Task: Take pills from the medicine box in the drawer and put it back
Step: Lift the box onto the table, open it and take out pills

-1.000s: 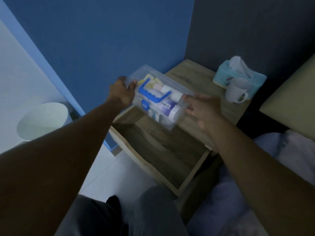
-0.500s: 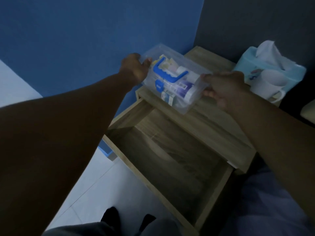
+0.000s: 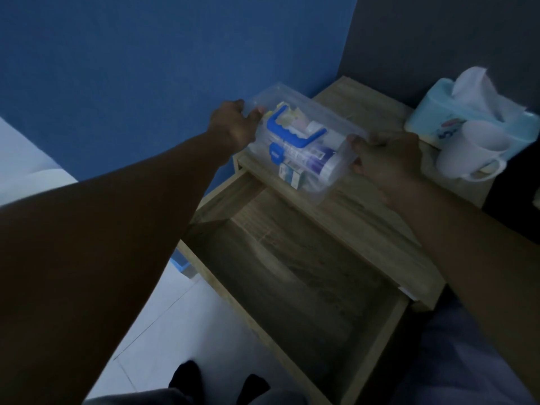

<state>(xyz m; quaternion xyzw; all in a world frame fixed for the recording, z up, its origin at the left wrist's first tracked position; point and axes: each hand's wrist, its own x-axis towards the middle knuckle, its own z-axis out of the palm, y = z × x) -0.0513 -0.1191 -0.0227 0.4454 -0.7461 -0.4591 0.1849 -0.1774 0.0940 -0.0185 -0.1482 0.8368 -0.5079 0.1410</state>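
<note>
The medicine box (image 3: 304,147) is a clear plastic case with a blue handle and blue latch, full of bottles and small packets. It sits tilted at the front left part of the wooden nightstand top (image 3: 368,217); whether it touches the top I cannot tell. My left hand (image 3: 233,124) grips its left end and my right hand (image 3: 385,159) grips its right end. Below it the wooden drawer (image 3: 292,287) stands pulled out, and nothing shows inside.
A light blue tissue box (image 3: 438,118) and a white mug (image 3: 470,150) stand at the back right of the nightstand. A blue wall runs behind and to the left. My knees and pale floor tiles are at the bottom.
Both hands have carried the medicine box up from over the drawer onto the nightstand's top. The view has shifted closer and to the left.
</note>
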